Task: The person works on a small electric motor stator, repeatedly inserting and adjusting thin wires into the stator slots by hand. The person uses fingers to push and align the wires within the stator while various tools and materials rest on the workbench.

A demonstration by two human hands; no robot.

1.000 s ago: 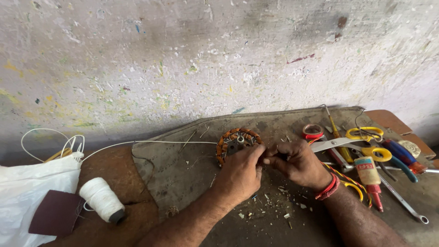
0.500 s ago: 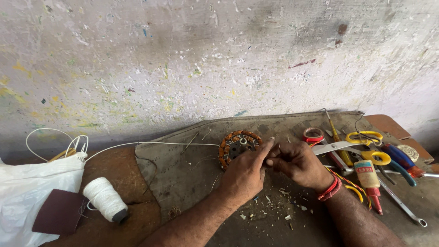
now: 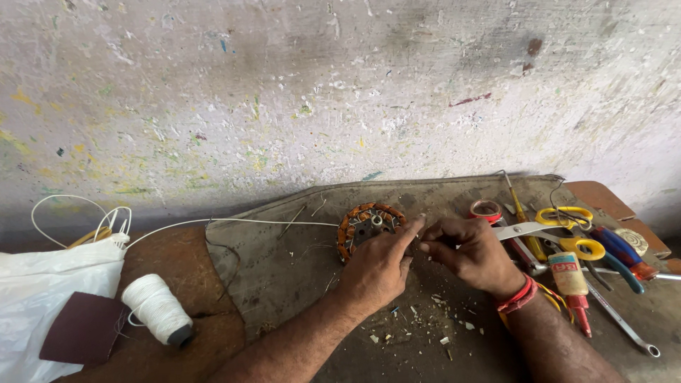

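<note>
Copper-wound and ring-shaped, the stator is lying on a grey cloth mat just beyond the fingertips, and both hands are meeting right beside it. The left hand is pinching its thumb and forefinger together near the stator's right edge, and the right hand is pinching toward it from the other side; whatever thin piece is sitting between the fingertips is too small to make out. A red thread band is circling the right wrist.

Pale chips and scraps are lying scattered on the mat below the hands. To the right, yellow-handled scissors, a roll of tape, screwdrivers and a spanner are crowding together. White string is running left from the stator toward a white bag, with a spool of white thread and a dark red square patch sitting near it on the worn brown bench. Behind everything, a rough plastered wall is showing flecks of old paint.
</note>
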